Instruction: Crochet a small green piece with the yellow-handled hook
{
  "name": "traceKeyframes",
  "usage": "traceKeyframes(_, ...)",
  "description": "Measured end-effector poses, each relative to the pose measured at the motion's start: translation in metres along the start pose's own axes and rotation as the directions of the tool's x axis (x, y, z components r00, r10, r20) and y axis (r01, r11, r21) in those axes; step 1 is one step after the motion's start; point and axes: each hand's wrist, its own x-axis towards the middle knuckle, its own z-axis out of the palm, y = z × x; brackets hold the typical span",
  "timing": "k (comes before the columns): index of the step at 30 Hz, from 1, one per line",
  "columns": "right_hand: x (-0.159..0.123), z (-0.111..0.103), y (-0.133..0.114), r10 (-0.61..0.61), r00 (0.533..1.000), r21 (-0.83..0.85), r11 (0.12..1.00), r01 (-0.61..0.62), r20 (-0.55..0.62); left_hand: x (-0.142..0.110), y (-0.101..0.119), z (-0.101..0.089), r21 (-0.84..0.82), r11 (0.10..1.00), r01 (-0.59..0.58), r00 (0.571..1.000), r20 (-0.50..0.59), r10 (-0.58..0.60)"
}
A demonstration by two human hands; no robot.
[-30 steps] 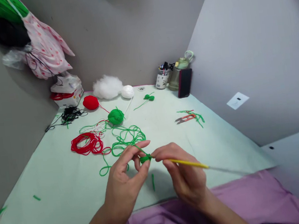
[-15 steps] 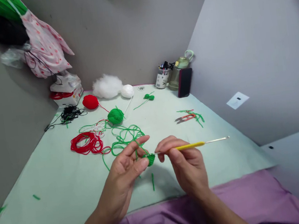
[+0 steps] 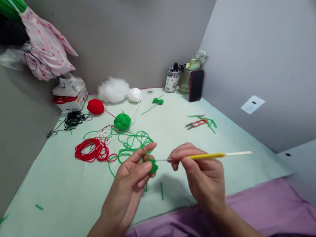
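Note:
Between thumb and fingers, my left hand pinches a small green crochet piece. Green yarn runs from over its raised forefinger to loose loops on the table. My right hand grips a yellow-handled crochet hook like a pencil. The hook's thin metal shaft points left, its tip at the upper edge of the green piece; whether it sits inside a stitch I cannot tell. A short green yarn scrap lies below, between the hands.
Behind are a green yarn ball, a red yarn ball, white stuffing and a red yarn coil. Orange thread snips lie right, near green scraps. A phone leans by a bottle at the back right.
My right hand and the hook have shifted right, drawing more of the shaft away from the green piece. The piece has turned and moved slightly left in my left fingers.

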Motion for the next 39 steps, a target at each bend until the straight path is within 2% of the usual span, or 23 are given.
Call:
traceKeyframes(3,0.003,0.003,0.003,0.102,0.993,0.097,0.99,-0.107,0.058,-0.003,-0.005,-0.002,0.179,0.978,-0.107,0.994,0.016,0.105)
traceKeyframes(6,0.003,0.001,0.007,0.176,0.983,0.133,0.974,-0.182,0.054,-0.006,-0.007,-0.003,0.311,0.941,-0.136,0.991,0.052,0.126)
traceKeyframes(10,0.002,-0.005,0.01,0.291,0.952,0.28,0.91,-0.306,0.094,-0.007,-0.005,-0.006,0.366,0.92,-0.139,0.99,0.04,0.133)
traceKeyframes(12,0.003,-0.006,0.009,0.289,0.951,0.279,0.91,-0.308,0.107,-0.007,-0.004,-0.007,0.384,0.912,-0.145,0.989,0.04,0.141)
traceKeyframes(16,0.002,-0.005,0.002,0.142,0.986,0.061,0.987,-0.147,0.087,-0.005,-0.004,-0.007,0.47,0.862,-0.191,0.979,0.028,0.201)
traceKeyframes(19,0.0,-0.004,-0.002,-0.088,0.984,-0.179,0.977,0.116,0.157,-0.006,-0.005,-0.003,0.563,0.791,-0.241,0.954,-0.011,0.299)
traceKeyframes(20,-0.001,-0.005,-0.003,-0.175,0.964,-0.25,0.942,0.224,0.201,-0.006,-0.006,-0.001,0.581,0.774,-0.253,0.943,-0.03,0.331)
traceKeyframes(22,-0.004,-0.005,-0.004,-0.322,0.898,-0.391,0.817,0.423,0.299,-0.006,-0.008,0.003,0.562,0.787,-0.254,0.932,-0.075,0.354)
traceKeyframes(24,-0.007,-0.005,-0.003,-0.382,0.844,-0.501,0.682,0.532,0.377,-0.005,-0.009,0.004,0.436,0.876,-0.207,0.955,-0.104,0.277)
traceKeyframes(25,-0.008,-0.005,-0.002,-0.385,0.834,-0.534,0.642,0.55,0.396,-0.004,-0.009,0.004,0.337,0.928,-0.159,0.975,-0.096,0.202)
traceKeyframes(26,-0.009,-0.005,-0.001,-0.381,0.839,-0.55,0.634,0.544,0.389,-0.003,-0.009,0.004,0.233,0.968,-0.094,0.991,-0.073,0.114)
traceKeyframes(27,-0.01,-0.004,0.0,-0.373,0.856,-0.539,0.666,0.516,0.358,-0.002,-0.008,0.003,0.141,0.99,-0.027,0.999,-0.043,0.033)
traceKeyframes(29,-0.009,-0.004,0.003,-0.323,0.921,-0.436,0.812,0.387,0.217,0.0,-0.005,0.001,0.025,0.997,0.069,0.998,0.001,-0.069)
traceKeyframes(30,-0.007,-0.004,0.004,-0.266,0.956,-0.341,0.893,0.294,0.128,0.001,-0.003,-0.001,0.003,0.996,0.084,0.996,0.005,-0.084)
traceKeyframes(32,-0.003,-0.003,0.007,-0.104,0.995,-0.095,0.99,0.104,0.006,0.0,0.0,-0.002,0.007,0.999,0.049,0.999,-0.001,-0.049)
traceKeyframes(34,0.001,-0.002,0.008,0.017,1.0,0.066,0.998,-0.017,0.008,-0.001,0.0,-0.002,0.06,0.998,-0.009,1.0,0.021,0.008)
traceKeyframes(36,0.004,-0.001,0.008,0.041,0.997,0.075,0.996,-0.046,0.066,-0.002,-0.002,0.0,0.126,0.99,-0.068,0.997,0.051,0.062)
traceKeyframes(39,0.0,0.001,0.007,-0.025,0.995,-0.074,0.997,0.032,0.094,-0.002,-0.007,0.003,0.196,0.973,-0.125,0.992,0.034,0.121)
